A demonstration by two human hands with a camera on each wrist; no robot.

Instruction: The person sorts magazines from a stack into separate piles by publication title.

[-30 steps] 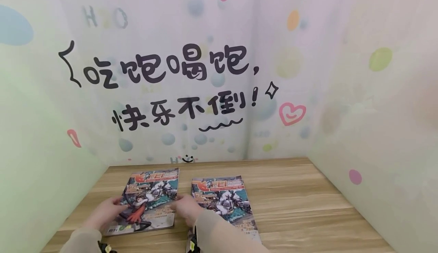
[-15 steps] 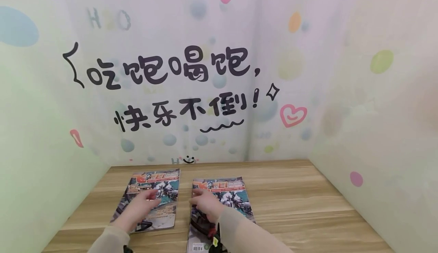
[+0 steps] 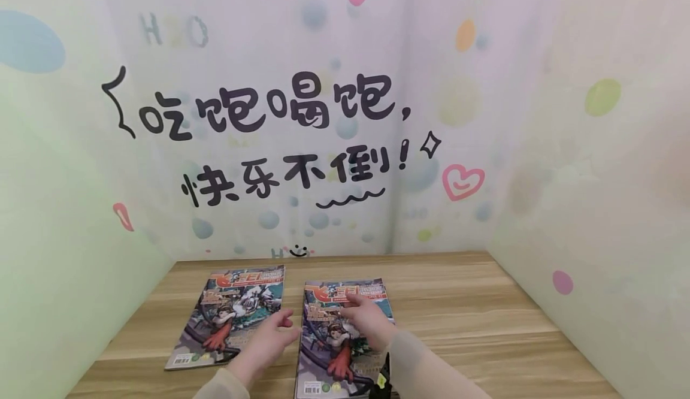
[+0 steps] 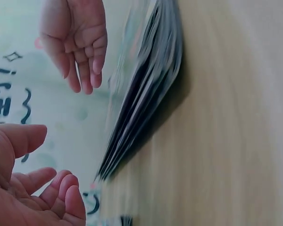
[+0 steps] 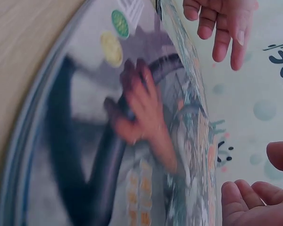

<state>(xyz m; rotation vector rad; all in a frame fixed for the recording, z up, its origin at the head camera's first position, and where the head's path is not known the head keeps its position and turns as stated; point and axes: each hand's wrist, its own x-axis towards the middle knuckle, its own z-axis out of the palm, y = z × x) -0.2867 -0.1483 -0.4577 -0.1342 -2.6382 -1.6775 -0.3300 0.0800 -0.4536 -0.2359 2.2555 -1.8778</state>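
Two piles of glossy comic magazines lie side by side on the table. The left magazine rests flat. The right magazine tops a stack, whose several page edges show in the left wrist view as a stack of magazines. My left hand hovers between the two piles, fingers loosely bent and holding nothing. Over the right stack hangs my right hand, also holding nothing. Both wrist views show the palms facing each other across the right stack, thumbs apart from the fingers, clear of the covers.
The wooden table extends to the right of the magazines. A printed curtain with black lettering hangs behind the table's far edge. Pale walls close in on the left and right.
My hands have left the left magazine's sides and shifted right. The right hand is now over the right stack, the left beside it. The magazines stay in place.
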